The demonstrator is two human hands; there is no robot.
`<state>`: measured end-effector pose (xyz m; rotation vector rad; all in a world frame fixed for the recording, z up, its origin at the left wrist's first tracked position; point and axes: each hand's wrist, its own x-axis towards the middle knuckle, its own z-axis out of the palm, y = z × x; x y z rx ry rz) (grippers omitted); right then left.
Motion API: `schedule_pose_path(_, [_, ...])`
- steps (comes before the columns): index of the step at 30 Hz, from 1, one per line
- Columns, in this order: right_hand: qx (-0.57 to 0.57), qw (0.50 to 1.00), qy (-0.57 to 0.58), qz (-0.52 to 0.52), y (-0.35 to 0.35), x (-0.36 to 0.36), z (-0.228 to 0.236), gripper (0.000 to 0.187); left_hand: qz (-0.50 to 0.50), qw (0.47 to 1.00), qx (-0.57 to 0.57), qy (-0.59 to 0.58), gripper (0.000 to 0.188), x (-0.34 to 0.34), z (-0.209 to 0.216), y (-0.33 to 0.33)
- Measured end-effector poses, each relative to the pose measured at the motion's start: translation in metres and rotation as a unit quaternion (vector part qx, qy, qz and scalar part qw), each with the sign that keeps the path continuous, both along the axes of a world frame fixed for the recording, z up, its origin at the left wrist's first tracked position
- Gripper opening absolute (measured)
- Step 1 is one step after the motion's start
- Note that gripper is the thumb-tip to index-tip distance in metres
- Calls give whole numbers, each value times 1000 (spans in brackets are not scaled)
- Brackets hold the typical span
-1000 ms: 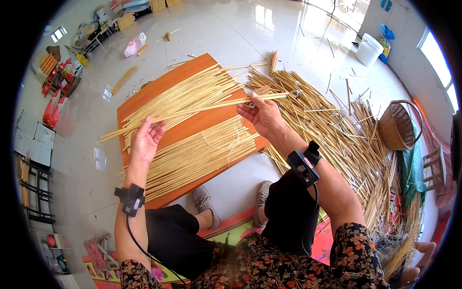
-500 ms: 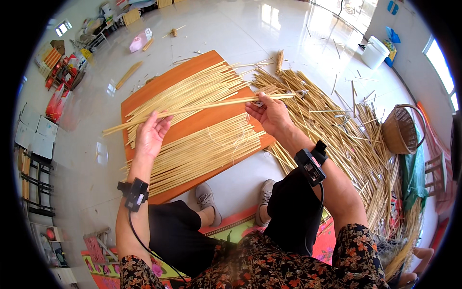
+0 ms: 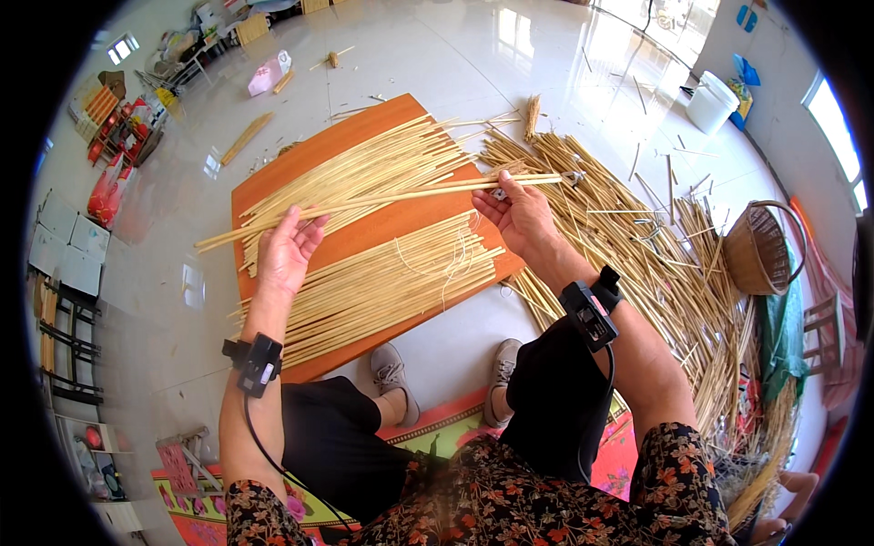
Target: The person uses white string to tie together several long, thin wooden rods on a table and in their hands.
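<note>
Two or so long, pale dried stalks [image 3: 391, 196] stretch across in front of me above the board, the left end lower than the right. My left hand [image 3: 288, 247] is closed on them with thumb and fingertips, near their left end. At the right end my right hand [image 3: 521, 217] pinches them between thumb and fingers, palm turned partly up. Beneath, a brown wooden board [image 3: 350, 223] bears two rows of similar stalks: a far row [image 3: 355, 168] and a near row [image 3: 364, 291]. Thin white thread [image 3: 446, 271] lies loosely over the near row's right part.
A large heap of loose stalks [image 3: 637, 246] spreads on the floor to the right, beside a wicker basket [image 3: 757, 247]. Farther off stands a white bucket [image 3: 711, 103]. My shoes [image 3: 394, 382] are close to the board's near edge, by a flowered mat [image 3: 446, 423].
My right hand has shifted slightly to the right along with the stalks. The left hand keeps almost the same place and grip.
</note>
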<state>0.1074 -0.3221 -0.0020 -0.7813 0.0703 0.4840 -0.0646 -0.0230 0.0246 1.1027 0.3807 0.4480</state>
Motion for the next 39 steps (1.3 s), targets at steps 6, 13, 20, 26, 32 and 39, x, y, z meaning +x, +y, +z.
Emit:
schedule_pose_path(6, [-23,999,5,33,-2,3,0,18,-4,1000,-1,5,23,-1,4,-3])
schedule_pose_path(13, [-23,999,-8,27,-4,2,3,18,-25,1000,6,9,26,-2,-1,2])
schedule_pose_path(20, [-32,999,-25,25,-4,1,3,18,-16,1000,-9,6,24,0,0,-3])
schedule_pose_path(26, [-39,999,-19,2,-5,0,7,20,-19,1000,-21,9,22,1,2,-8])
schedule_pose_path(32, [-44,999,-14,-2,-5,6,-4,19,-33,999,-14,-11,17,1,3,-11])
schedule_pose_path(39, [-24,999,23,9,-6,5,-1,18,-43,997,37,-52,11,1,6,-13])
